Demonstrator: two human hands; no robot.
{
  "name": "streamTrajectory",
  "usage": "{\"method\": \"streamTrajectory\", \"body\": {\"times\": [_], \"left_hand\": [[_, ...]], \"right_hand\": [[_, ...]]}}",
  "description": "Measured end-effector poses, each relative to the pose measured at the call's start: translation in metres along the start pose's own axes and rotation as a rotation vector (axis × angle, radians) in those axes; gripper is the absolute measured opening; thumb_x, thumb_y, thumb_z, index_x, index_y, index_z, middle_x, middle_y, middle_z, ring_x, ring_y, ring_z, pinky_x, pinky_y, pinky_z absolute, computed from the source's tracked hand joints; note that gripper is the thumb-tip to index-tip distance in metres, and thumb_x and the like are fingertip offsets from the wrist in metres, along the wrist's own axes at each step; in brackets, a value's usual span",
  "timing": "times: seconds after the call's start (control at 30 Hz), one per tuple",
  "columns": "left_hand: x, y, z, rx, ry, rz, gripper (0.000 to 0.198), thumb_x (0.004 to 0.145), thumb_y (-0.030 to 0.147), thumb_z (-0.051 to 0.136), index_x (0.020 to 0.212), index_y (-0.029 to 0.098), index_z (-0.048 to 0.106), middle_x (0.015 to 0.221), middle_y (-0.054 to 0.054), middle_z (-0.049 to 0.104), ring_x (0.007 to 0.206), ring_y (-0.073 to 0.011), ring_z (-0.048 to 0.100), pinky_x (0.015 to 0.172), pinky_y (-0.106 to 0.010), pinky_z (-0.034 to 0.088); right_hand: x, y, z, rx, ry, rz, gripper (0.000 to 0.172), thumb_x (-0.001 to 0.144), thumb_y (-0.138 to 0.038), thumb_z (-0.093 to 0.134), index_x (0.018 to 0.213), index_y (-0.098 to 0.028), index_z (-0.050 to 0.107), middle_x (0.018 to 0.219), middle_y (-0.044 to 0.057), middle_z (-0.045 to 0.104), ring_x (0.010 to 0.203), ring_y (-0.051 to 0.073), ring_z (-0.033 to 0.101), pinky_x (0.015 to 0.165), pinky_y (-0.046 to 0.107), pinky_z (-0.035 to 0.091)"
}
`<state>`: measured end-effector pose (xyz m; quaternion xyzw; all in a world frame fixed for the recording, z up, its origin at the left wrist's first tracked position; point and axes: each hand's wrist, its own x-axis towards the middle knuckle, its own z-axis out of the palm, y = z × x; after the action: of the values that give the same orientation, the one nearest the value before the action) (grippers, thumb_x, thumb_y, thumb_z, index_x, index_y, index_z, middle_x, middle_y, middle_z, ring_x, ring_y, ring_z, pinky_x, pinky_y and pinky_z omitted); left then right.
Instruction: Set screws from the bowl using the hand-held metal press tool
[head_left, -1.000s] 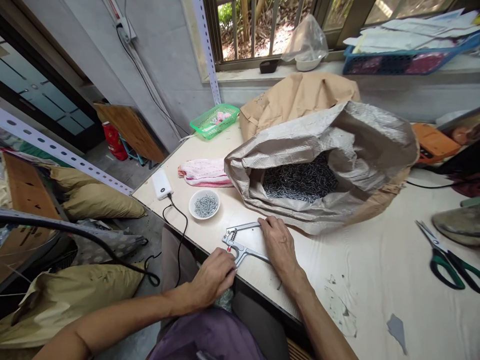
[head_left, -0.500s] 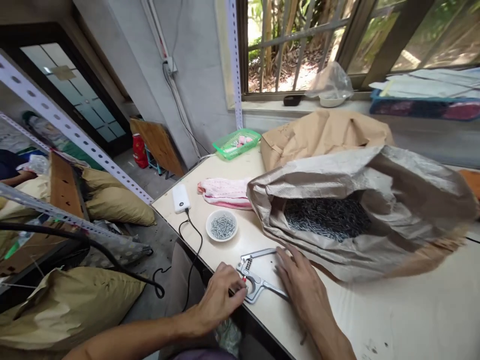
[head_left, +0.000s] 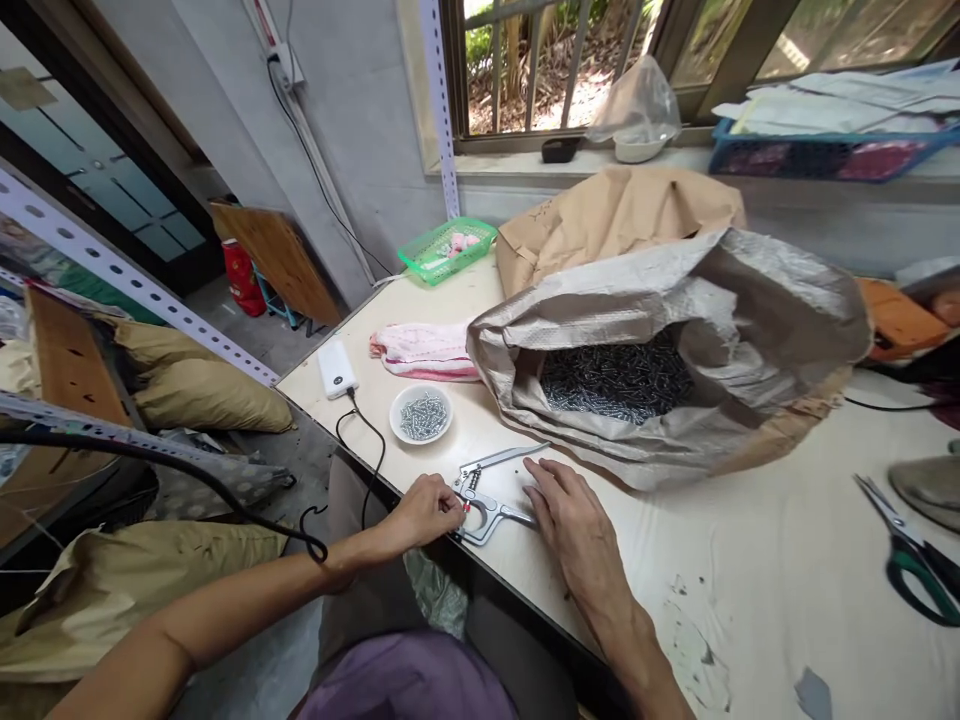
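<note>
On the table near its front edge lies a metal hand-press plier [head_left: 486, 515], its two handles spread apart. My left hand [head_left: 427, 512] is closed in a pinch at the plier's jaw end; what it holds, if anything, is hidden. A tiny red part [head_left: 466, 507] shows in the jaw beside those fingertips. My right hand [head_left: 581, 530] has its fingers stretched out and apart, over the end of the lower handle, with fingertips just below the upper handle's tip. Behind the plier stands a white bowl [head_left: 397, 425] of small silvery metal pins.
A large paper sack [head_left: 600, 295] of dark metal pins lies open behind my right hand. Scissors [head_left: 911, 555] lie far right. A white power bank [head_left: 337, 368] with black cable, a pink-white cloth [head_left: 427, 350] and a green basket [head_left: 409, 255] are at the left.
The view has shifted, so things sit farther left and higher, and scissors have come into view. My right fingertips have left the upper handle's tip; my left hand stays at the jaw.
</note>
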<state>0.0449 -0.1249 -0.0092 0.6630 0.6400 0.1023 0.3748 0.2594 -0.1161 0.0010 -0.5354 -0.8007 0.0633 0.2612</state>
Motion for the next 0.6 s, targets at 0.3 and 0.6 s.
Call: {"method": "streamTrajectory", "body": {"times": [0.3,0.6], "left_hand": [[0.001,0.008,-0.005,0.074,-0.038,-0.008,0.017,0.065,0.016,0.05,0.058,0.011,0.065,0.056,0.001,0.055,0.059,-0.0121,0.049,0.056,-0.021,0.034],[0.008,0.01,-0.011,0.046,-0.147,-0.029,0.015,0.064,0.016,0.052,0.059,0.011,0.065,0.056,0.002,0.055,0.056,-0.0103,0.047,0.051,-0.019,0.032]], "right_hand": [[0.013,0.007,0.014,-0.12,-0.034,-0.029,0.04,0.089,-0.015,0.034,0.123,-0.019,0.055,0.113,0.01,0.061,0.098,0.021,0.052,0.081,0.034,0.044],[0.039,0.012,0.015,-0.307,-0.206,-0.091,0.031,0.087,-0.011,0.038,0.099,-0.023,0.065,0.093,0.008,0.062,0.085,0.02,0.047,0.07,0.032,0.036]]}}
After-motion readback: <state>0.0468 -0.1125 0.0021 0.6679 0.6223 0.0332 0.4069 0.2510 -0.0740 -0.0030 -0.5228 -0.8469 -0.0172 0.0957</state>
